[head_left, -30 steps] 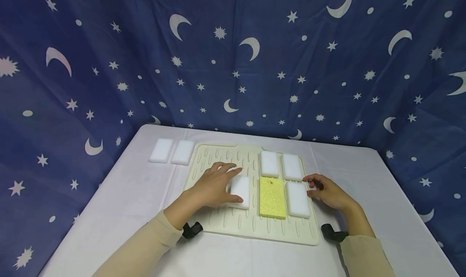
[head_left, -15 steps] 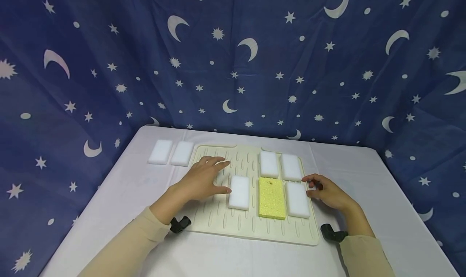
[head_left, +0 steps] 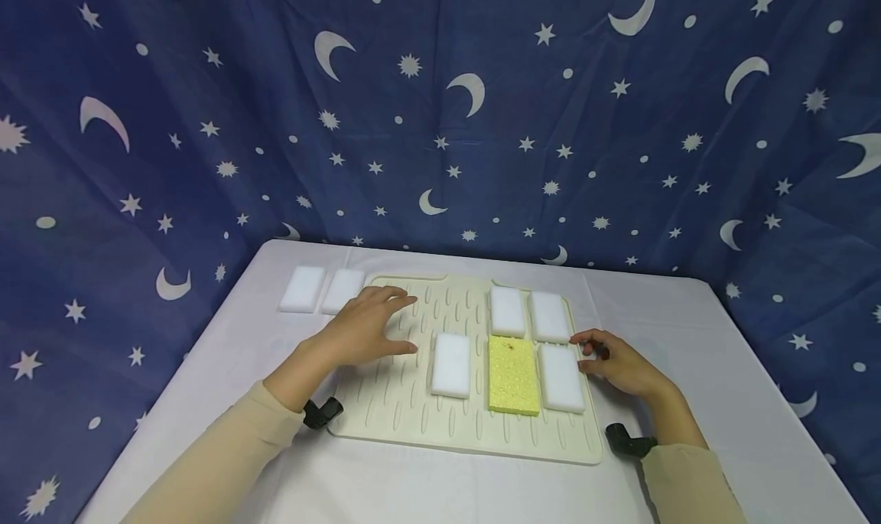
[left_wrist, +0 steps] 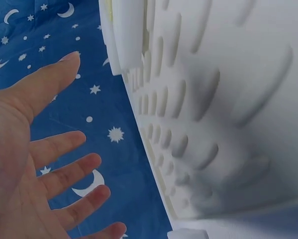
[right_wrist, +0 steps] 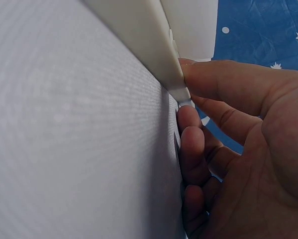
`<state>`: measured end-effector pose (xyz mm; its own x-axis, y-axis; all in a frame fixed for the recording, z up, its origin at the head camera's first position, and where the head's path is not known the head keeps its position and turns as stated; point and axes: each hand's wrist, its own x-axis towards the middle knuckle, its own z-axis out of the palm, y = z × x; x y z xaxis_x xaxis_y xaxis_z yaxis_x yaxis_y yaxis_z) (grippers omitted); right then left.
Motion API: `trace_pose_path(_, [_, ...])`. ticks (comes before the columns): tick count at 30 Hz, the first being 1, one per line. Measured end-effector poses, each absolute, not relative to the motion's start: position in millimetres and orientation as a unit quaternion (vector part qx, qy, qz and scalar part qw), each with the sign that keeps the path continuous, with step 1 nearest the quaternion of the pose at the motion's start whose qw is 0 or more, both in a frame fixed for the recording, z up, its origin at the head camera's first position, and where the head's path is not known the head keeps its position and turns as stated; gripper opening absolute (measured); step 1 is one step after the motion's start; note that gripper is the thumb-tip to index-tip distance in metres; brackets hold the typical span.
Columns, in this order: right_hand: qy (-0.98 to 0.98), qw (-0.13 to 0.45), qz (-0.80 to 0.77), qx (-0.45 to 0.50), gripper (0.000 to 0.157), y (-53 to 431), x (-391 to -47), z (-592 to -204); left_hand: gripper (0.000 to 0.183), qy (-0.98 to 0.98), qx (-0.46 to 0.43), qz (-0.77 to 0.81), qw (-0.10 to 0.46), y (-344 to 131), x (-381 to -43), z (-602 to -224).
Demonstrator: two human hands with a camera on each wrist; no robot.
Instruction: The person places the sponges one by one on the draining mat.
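My left hand (head_left: pixel 358 327) hovers over the left side of the cream ridged drying mat (head_left: pixel 413 421), holding nothing. In the left wrist view, its thumb and fingers (left_wrist: pixel 64 179) are spread apart. Right of it, a white sponge (head_left: pixel 450 365) lies flat on the mat. The right hand (head_left: pixel 619 362) rests at the mat's right edge, thumb and index finger touching that edge, as the right wrist view shows; its other fingers (right_wrist: pixel 192 149) bend loosely against the table. Beside it lie a white sponge (head_left: pixel 560 379) and a yellow sponge (head_left: pixel 513 376).
Two more white sponges, a left one (head_left: pixel 507 311) and a right one (head_left: pixel 550 317), lie at the mat's back right. On the table's far left sit another two, an outer (head_left: pixel 303 288) and an inner (head_left: pixel 341 291). A star-patterned blue curtain (head_left: pixel 440 111) hangs behind.
My left hand has let go of the white sponge on the mat and moved left, away from it. That sponge stays in place. The right hand has not moved.
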<state>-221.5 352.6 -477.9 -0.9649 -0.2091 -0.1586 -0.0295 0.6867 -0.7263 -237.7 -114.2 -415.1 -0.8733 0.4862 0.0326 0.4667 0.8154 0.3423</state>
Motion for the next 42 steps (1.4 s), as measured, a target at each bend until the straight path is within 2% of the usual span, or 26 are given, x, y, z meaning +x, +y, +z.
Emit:
trace_pose_path(28, [0.903, 0.123, -0.407, -0.064, 0.041, 353.2, -221.6, -476.7, 0.082, 0.962, 0.215, 0.166, 0.033, -160.3, -278.9, -410.9])
trace_pose_path(42, [0.904, 0.124, -0.406, -0.059, 0.042, 351.7, -221.3, -476.5, 0.083, 0.962, 0.204, 0.168, 0.066, -182.0, -302.2, -420.9])
